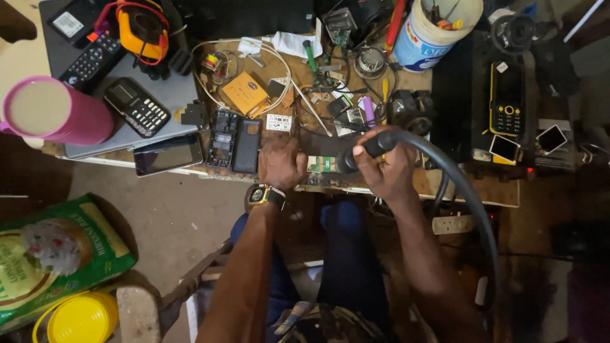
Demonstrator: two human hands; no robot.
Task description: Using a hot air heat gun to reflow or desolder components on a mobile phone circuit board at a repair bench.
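Observation:
My right hand grips the dark handle of a hot-air tool whose thick grey hose curves away to the right and down. Its nozzle points left toward a small green circuit board at the bench's front edge. My left hand, with a watch on the wrist, is closed and rests on the bench just left of that board, seemingly steadying it. What the left fingers pinch is hidden.
The cluttered workbench carries opened phones, a keypad phone, a dark smartphone, a yellow multimeter, a white tub of tools and a yellow-black phone. A pink cup stands left; a green sack lies below.

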